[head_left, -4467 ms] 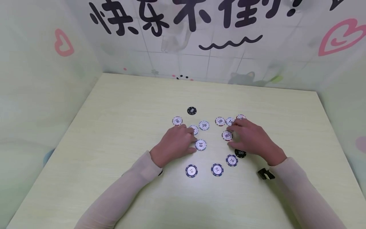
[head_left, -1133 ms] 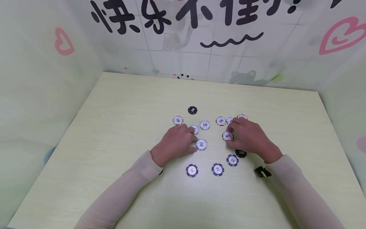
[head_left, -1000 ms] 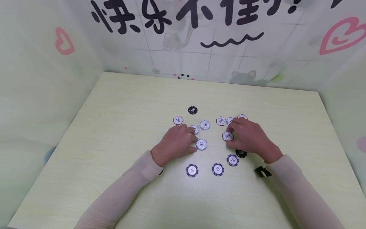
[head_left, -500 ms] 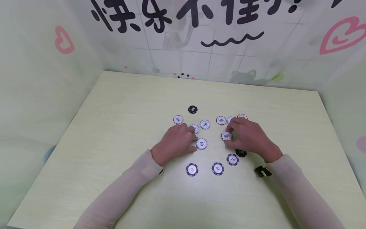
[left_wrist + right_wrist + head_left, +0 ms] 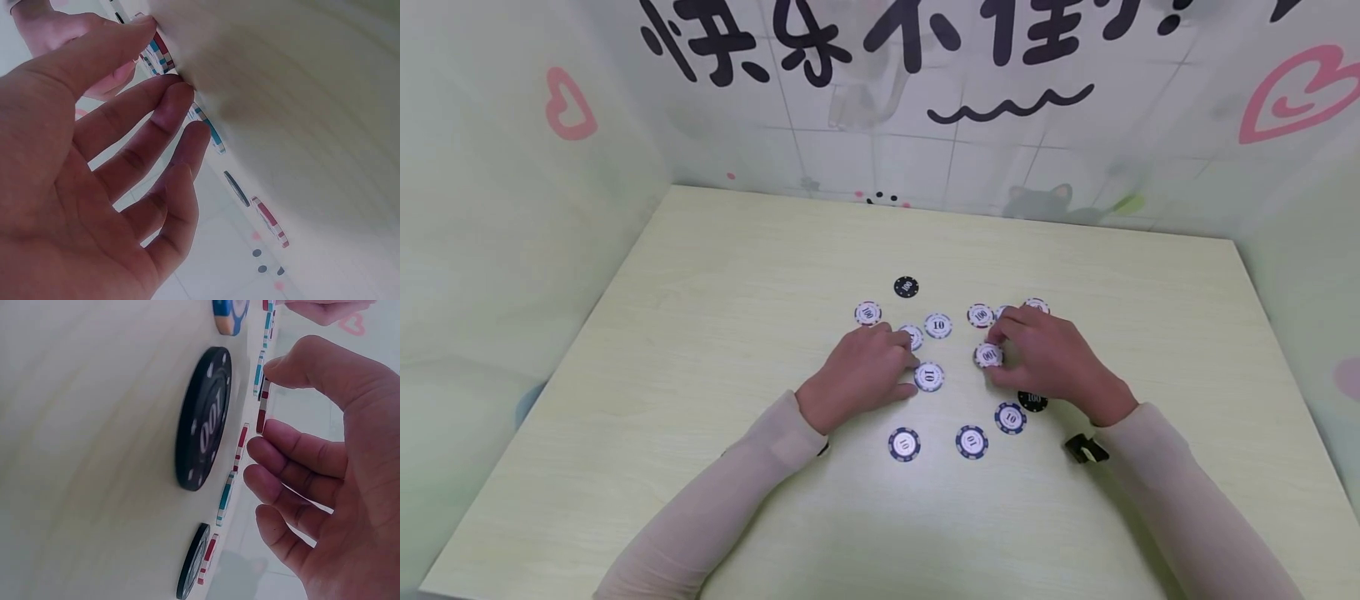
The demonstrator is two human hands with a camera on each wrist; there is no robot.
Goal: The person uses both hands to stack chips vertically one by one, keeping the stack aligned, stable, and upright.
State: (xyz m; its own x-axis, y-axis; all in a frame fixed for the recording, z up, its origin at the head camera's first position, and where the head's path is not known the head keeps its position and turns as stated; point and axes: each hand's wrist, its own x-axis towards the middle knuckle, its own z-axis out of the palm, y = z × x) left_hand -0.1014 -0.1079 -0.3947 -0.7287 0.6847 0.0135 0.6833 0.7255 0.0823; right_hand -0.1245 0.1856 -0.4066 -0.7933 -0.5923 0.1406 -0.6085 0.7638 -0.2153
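Observation:
My right hand (image 5: 1041,354) pinches a white poker chip marked 100 (image 5: 988,355) by its edge, between thumb and index finger. In the right wrist view, red spots show on that chip's rim (image 5: 263,412). My left hand (image 5: 859,367) rests low over the table, fingers loosely bent. Its thumb and index tips lie at the near-left rim of a white-and-blue chip marked 10 (image 5: 929,377). Another 10 chip (image 5: 912,337) is partly covered by the left fingers. Under the right hand, a black 100 chip (image 5: 1033,401) is partly hidden.
Around the hands lie a black chip (image 5: 906,287), white 100 chips (image 5: 868,313) and a pale 10 chip (image 5: 937,326). Dark-blue 10 chips (image 5: 905,444) lie nearer the person on the pale table (image 5: 760,275). Printed sheets (image 5: 880,108) wall three sides.
The right thumb and index finger, apart from each other at first, have closed on the white 100 chip. That chip has shifted slightly left with the hand. The left hand has stayed still.

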